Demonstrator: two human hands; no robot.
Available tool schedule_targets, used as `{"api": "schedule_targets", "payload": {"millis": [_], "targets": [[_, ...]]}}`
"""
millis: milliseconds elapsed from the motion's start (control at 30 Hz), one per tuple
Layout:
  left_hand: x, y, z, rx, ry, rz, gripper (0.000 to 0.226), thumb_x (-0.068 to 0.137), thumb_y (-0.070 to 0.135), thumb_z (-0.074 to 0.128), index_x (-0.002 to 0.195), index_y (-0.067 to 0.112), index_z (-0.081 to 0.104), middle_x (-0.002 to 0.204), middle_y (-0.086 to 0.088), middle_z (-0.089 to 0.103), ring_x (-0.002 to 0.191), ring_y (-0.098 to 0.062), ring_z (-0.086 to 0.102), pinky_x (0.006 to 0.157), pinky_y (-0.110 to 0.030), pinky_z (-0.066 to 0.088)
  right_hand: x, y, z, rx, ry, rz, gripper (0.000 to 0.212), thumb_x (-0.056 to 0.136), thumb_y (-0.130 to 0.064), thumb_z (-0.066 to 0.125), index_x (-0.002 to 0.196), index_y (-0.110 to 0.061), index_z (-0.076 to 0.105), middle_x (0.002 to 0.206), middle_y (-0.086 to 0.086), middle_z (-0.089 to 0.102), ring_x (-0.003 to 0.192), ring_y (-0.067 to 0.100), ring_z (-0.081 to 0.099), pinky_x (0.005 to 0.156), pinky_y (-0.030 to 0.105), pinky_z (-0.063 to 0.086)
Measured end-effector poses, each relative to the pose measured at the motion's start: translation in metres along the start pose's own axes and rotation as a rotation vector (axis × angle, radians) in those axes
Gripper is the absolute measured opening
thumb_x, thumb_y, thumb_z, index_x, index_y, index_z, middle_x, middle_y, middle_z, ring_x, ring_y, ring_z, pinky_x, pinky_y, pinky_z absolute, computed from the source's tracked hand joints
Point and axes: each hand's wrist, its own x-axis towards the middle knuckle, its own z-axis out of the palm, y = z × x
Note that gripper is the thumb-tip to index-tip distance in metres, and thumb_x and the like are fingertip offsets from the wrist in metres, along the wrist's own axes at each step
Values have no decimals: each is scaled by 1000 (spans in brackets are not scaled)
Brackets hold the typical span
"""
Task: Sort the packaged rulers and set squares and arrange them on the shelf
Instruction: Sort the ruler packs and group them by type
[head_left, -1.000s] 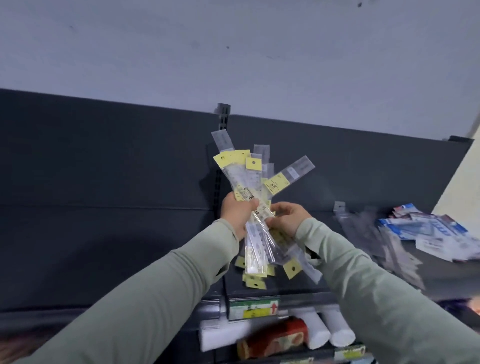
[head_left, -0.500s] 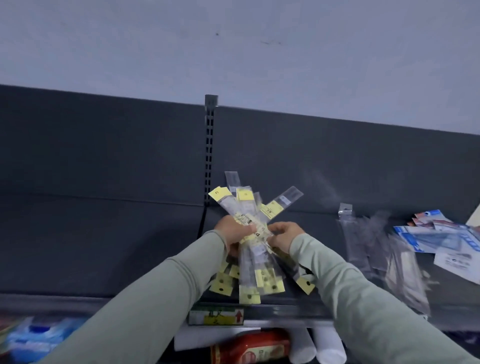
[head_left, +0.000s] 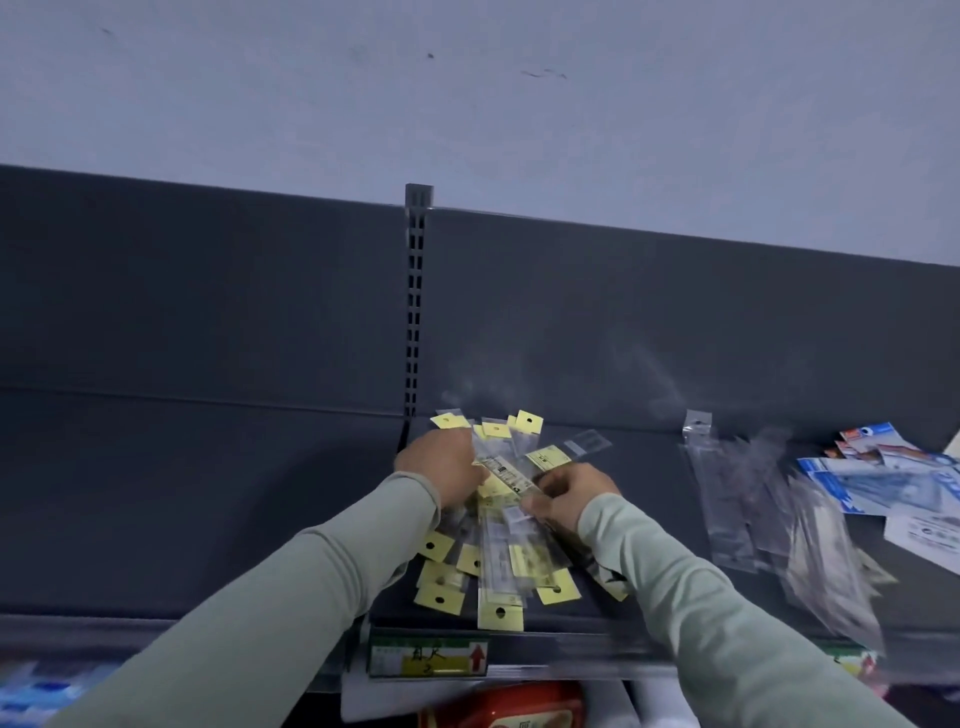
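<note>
Rulers (head_left: 501, 556) (yellow-tagged) between both hands (head_left: 441, 467)

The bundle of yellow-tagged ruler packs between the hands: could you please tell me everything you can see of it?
The bundle of ruler packs is a loose fan of long, narrow, clear plastic sleeves with pale yellow hole-punched card tags splaying at both ends. It lies low over the dark shelf, near its front edge. The left hand and right hand grip it around its middle from either side.
</note>
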Motion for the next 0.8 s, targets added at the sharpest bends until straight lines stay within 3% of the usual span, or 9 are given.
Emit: {"api": "schedule_targets", "payload": {"millis": [167, 267, 400, 500, 600, 700, 800], "targets": [[-3, 0, 13, -123, 60, 77, 39, 92, 29, 58, 129, 21, 48, 130, -1, 45, 121, -20, 44, 98, -34, 42, -1, -1, -1, 34, 55, -1, 18, 74, -25, 74, 71, -24, 56, 94, -3, 68, 87, 18, 63, 77, 26, 49], [-6, 5, 18, -288, 120, 15, 50, 90, 29, 63, 135, 21, 42, 133, -2, 45, 123, -21, 44, 101, -36, 42, -4, 0, 0, 147, 133, -18, 18, 79, -16, 61, 66, -21, 50, 86, -2, 65, 80, 20, 61, 74, 27, 52], [-6, 10, 19, -484, 129, -65, 46, 92, 27, 61, 135, 18, 44, 131, -1, 53, 113, -18, 53, 91, -29, 44, -6, 4, 0, 607, 133, -40, 37, 82, 8, 40, 57, -19, 43, 72, 8, 59, 55, 19, 56, 58, 31, 47], [-7, 13, 22, -218, 76, -46, 35, 93, 34, 56, 125, 21, 57, 130, 1, 57, 118, -20, 53, 101, -38, 42, -6, 12, -1, 677, 187, -103, 36, 84, 9, 40, 62, -19, 49, 75, 13, 66, 57, 21, 61, 59, 36, 52], [-9, 20, 24, 98, 32, -1, 35, 91, 46, 52, 115, 21, 58, 125, -1, 56, 117, -22, 50, 100, -43, 36, -9, 21, 0, 594, 245, -143, 33, 84, 0, 44, 76, -27, 60, 72, 3, 70, 68, 25, 67, 69, 43, 59], [-6, 22, 25, 154, -10, -25, 54, 90, 51, 54, 133, 19, 47, 142, -5, 41, 129, -26, 38, 104, -44, 34, -15, 24, -1, 601, 206, -140, 37, 89, -1, 43, 83, -33, 61, 72, 1, 68, 65, 23, 63, 68, 36, 58], [-3, 24, 26, 145, -97, -91, 63, 90, 53, 52, 144, 26, 33, 152, -7, 29, 137, -30, 29, 109, -47, 27, -20, 23, -5, 736, 142, -153, 34, 92, 3, 40, 93, -24, 61, 78, 10, 66, 62, 19, 56, 53, 25, 49]]}}
